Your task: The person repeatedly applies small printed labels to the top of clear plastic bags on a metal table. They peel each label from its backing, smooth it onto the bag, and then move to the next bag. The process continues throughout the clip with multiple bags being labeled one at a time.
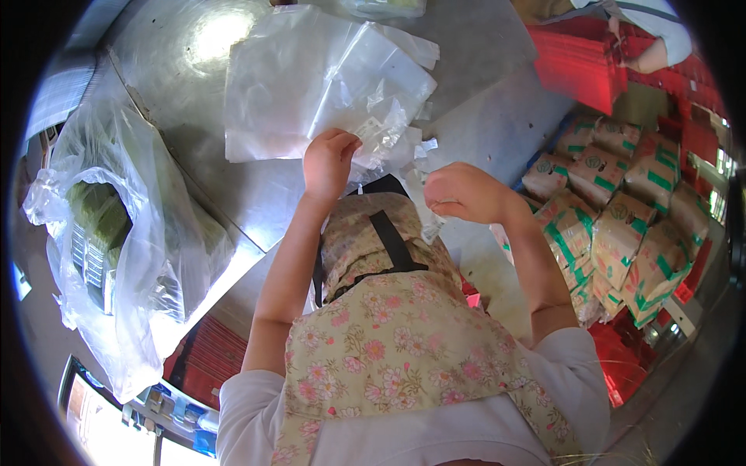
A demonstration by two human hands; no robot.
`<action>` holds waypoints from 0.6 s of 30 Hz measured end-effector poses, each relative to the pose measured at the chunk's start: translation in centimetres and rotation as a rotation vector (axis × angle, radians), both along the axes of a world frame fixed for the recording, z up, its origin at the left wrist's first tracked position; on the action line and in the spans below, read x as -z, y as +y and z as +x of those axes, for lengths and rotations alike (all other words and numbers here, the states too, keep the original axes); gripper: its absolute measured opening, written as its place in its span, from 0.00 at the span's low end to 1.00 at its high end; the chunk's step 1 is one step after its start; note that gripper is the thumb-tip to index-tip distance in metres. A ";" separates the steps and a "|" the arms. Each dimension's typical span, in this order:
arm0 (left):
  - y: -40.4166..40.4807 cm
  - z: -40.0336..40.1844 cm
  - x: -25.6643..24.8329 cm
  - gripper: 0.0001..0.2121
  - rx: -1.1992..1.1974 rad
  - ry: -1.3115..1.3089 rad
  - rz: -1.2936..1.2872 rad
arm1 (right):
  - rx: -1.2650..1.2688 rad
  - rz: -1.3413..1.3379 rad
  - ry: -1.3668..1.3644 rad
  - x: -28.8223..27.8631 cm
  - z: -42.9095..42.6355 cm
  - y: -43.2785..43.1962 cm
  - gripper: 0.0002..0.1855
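My left hand [331, 163] is over the near edge of a stack of clear plastic bags [280, 87] on the metal table, thumb and fingertips together beside crumpled clear film [387, 131]. To the right, my right hand [466, 192] is curled, with a strip of clear plastic [430, 224] hanging under its fingers down past my floral apron. Whether the left fingertips pinch the film cannot be made out. Small torn plastic scraps [425, 147] lie between and beyond the hands.
At left, a large clear plastic bag [140, 244] with green contents stands on the metal table [501, 134]. Paper-wrapped packages with green tape [618, 227] are piled at right. Beyond them, another person's arm [653, 55] is by stacked red crates or sheets [577, 64].
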State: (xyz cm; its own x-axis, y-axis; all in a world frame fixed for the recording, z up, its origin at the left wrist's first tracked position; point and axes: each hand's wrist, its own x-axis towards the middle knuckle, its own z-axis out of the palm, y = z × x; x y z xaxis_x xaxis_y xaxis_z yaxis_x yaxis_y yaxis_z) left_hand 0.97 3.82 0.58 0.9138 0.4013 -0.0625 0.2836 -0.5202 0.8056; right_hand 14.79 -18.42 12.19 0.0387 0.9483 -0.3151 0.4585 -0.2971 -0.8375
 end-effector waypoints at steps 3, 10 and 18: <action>1.0 0.0 -0.8 0.03 -0.020 0.041 -0.078 | 0.088 -0.204 0.326 1.4 -0.1 1.9 0.04; 4.2 0.2 -2.1 0.07 -0.678 -0.166 -0.501 | 0.225 -0.163 0.219 5.4 0.8 5.6 0.07; -0.6 -0.9 -2.0 0.10 -0.283 -0.300 0.052 | 0.798 -0.032 -0.100 11.8 -0.2 8.9 0.07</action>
